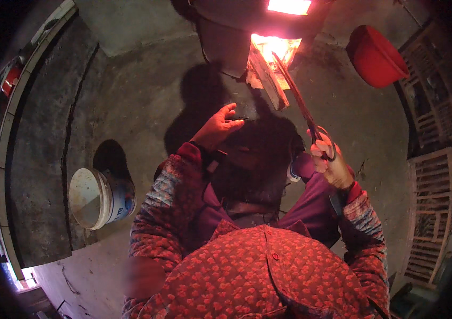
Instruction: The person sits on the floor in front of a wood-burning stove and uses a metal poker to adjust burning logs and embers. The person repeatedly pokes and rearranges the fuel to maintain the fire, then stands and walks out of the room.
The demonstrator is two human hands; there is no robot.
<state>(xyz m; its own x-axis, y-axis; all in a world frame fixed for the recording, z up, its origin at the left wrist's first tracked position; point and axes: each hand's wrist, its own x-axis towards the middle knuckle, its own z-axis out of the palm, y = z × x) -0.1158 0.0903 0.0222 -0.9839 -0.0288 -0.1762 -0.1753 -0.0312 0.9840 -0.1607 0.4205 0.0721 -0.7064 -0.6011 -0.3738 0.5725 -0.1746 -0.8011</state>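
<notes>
My right hand (330, 158) grips the ring handles of long metal fire tongs (296, 95), whose tips reach up into the glowing stove mouth (274, 48). A piece of firewood (266, 78) sticks out of that opening toward me. My left hand (218, 127) is raised in front of me, thumb and fingers pinched on a small dark piece I cannot identify. Both sleeves are red quilted fabric with a flower print. Firelight colours both hands orange.
A white bucket (98, 198) lies tilted on the concrete floor (146, 95) to my left. A red plastic basin (376, 56) sits at the upper right. Wooden slatted crates (431, 207) stand along the right side. A raised concrete slab (39, 175) runs down the left.
</notes>
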